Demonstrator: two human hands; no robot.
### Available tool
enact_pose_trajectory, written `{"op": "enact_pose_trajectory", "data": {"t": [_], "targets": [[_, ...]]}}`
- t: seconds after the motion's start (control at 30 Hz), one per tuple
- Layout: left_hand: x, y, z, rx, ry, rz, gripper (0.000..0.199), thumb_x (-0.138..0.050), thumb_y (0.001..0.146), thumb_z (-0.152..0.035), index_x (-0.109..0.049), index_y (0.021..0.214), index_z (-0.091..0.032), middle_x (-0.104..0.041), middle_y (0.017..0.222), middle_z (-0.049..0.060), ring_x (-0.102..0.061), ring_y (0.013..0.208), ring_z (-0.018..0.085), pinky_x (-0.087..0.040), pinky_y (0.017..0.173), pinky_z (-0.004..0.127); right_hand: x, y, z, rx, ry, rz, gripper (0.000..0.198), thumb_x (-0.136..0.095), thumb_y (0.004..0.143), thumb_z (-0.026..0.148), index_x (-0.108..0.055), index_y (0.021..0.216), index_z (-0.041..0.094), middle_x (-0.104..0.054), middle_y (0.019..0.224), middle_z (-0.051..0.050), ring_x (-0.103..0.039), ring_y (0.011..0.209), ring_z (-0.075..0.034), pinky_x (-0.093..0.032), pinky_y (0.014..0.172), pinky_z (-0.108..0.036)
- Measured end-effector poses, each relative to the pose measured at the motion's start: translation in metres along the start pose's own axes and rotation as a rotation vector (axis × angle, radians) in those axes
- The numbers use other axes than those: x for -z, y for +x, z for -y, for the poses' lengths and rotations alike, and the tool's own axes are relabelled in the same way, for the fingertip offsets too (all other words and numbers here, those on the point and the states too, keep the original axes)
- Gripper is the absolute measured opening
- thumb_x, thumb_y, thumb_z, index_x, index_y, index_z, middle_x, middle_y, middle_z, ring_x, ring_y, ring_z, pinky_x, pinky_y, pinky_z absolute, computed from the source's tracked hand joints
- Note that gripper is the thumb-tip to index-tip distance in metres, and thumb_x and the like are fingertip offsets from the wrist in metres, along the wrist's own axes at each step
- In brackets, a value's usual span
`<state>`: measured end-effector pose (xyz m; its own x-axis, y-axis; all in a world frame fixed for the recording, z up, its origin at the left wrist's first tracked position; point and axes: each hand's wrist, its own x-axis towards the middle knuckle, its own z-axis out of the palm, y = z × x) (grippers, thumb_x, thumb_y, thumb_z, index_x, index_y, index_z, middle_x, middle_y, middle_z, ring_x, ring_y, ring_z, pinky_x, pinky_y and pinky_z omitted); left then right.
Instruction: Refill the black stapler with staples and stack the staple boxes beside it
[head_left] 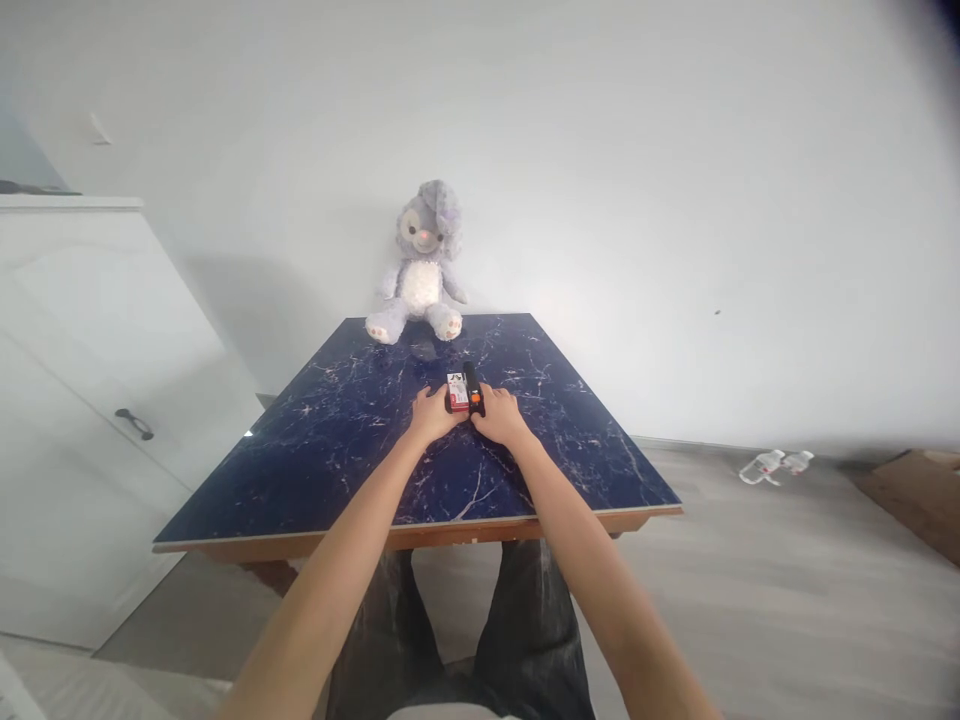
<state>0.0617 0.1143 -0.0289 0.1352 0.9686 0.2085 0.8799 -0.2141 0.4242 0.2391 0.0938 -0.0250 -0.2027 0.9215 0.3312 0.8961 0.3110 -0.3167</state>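
Note:
Near the middle of the blue table, my left hand (436, 413) is closed around the left side of a small red-and-white box (457, 391). My right hand (498, 413) grips a long, narrow black object with an orange patch (472, 384), which looks like a stapler. Box and black object stand side by side, close together, between the two hands. Some of my fingertips are hidden behind them.
A blue marbled table (300, 470) spans the space before me. At its back edge a grey plush toy (421, 280) sits against the wall. A white cabinet (82, 400) stands left. Clear plastic bottles (772, 462) and a cardboard box (919, 495) are on the floor at right.

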Motion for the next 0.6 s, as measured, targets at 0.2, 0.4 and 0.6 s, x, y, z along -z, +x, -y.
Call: {"op": "enact_pose_trajectory", "data": {"t": [0.2,0.4,0.6], "targets": [[-0.029,0.03,-0.037,-0.072,-0.009,0.04,0.075,-0.062,0.079,-0.051,-0.042,0.146,-0.024,-0.056,0.144,0.013,-0.03,0.144,0.045,-0.028,0.113,0.058,0.001,0.005,-0.021,-0.247,0.029,-0.051,0.067,-0.05,0.081,0.018,-0.035,0.146,0.01,-0.066,0.122,-0.019,-0.059,0.115,-0.035,-0.042,0.098,-0.045],[-0.058,0.058,-0.079,-0.128,-0.049,0.095,0.076,-0.058,0.08,-0.05,-0.04,0.147,-0.02,-0.056,0.143,0.016,-0.028,0.145,0.045,-0.025,0.114,0.058,0.015,0.004,-0.071,-0.292,0.011,-0.098,0.071,-0.049,0.081,0.018,-0.031,0.149,0.006,-0.066,0.121,-0.023,-0.061,0.112,-0.038,-0.045,0.095,-0.049],[-0.082,0.075,-0.124,-0.131,-0.12,0.086,0.075,-0.064,0.076,-0.049,-0.046,0.141,-0.018,-0.059,0.138,0.017,-0.031,0.143,0.046,-0.022,0.114,0.057,0.031,-0.009,-0.115,-0.259,0.018,-0.091,0.075,-0.047,0.083,0.018,-0.023,0.152,0.001,-0.059,0.133,-0.024,-0.056,0.123,-0.037,-0.041,0.105,-0.047]]}}
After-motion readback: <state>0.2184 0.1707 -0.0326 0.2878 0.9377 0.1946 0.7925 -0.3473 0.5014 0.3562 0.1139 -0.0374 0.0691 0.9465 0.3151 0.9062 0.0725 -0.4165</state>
